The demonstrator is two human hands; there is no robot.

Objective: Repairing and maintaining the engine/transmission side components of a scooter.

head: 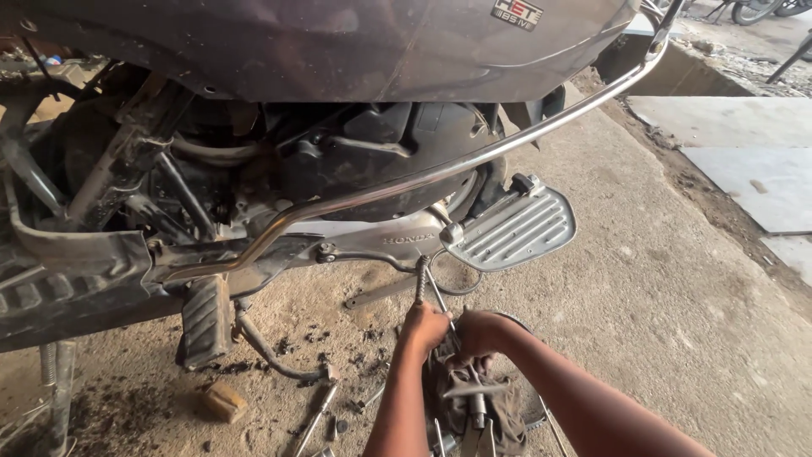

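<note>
Fingers of left hand [423,326] and right hand [478,332] are curled shut around a thin cable [420,275] below the scooter [338,51]; grip detail unclear. Rag [474,406] near, partly cut off.

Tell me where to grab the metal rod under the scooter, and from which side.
Grip the rod on its bare lower stretch, just above the left hand, coming from below. Its upper end runs up under the footrest and engine casing, so that side looks crowded.
</note>
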